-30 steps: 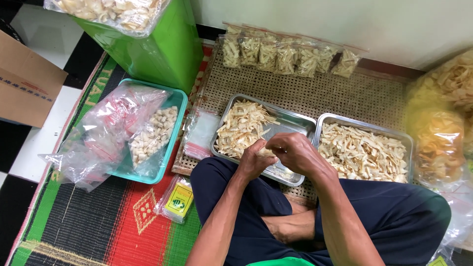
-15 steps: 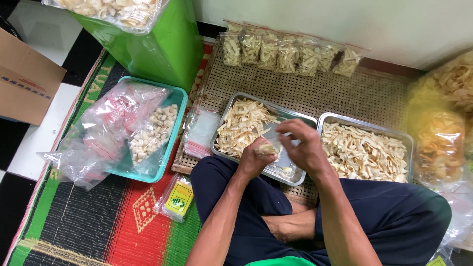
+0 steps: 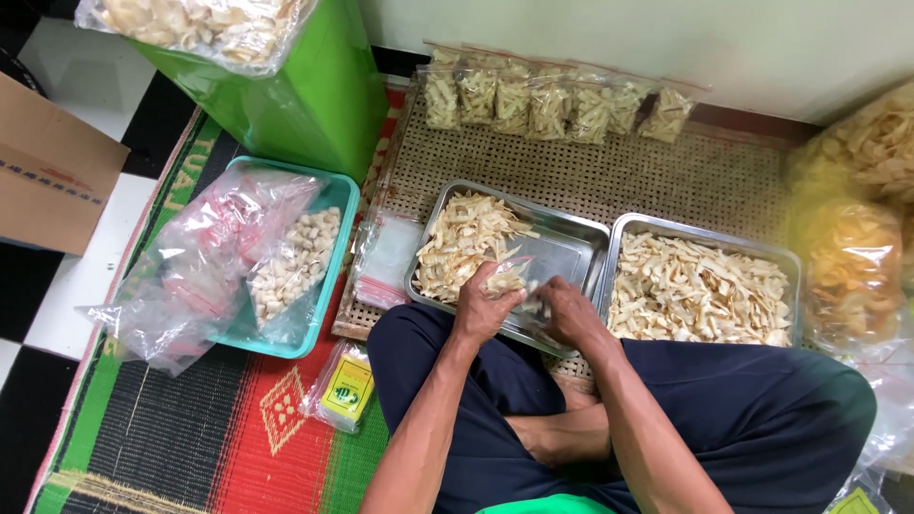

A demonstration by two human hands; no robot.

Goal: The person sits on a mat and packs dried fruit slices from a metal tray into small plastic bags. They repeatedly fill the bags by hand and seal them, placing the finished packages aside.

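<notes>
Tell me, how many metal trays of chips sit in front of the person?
2. The left metal tray, partly filled, lies under both hands; the right metal tray, full, sits beside it. None seems hidden.

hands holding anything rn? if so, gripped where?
Left hand holds a small clear bag of pale chips, grip around its lower part, over the steel tray. Right hand is at the bag's edge; its exact grip cannot be told.

Checkered floor (image 3: 67,286), pale wall (image 3: 609,38)
</notes>
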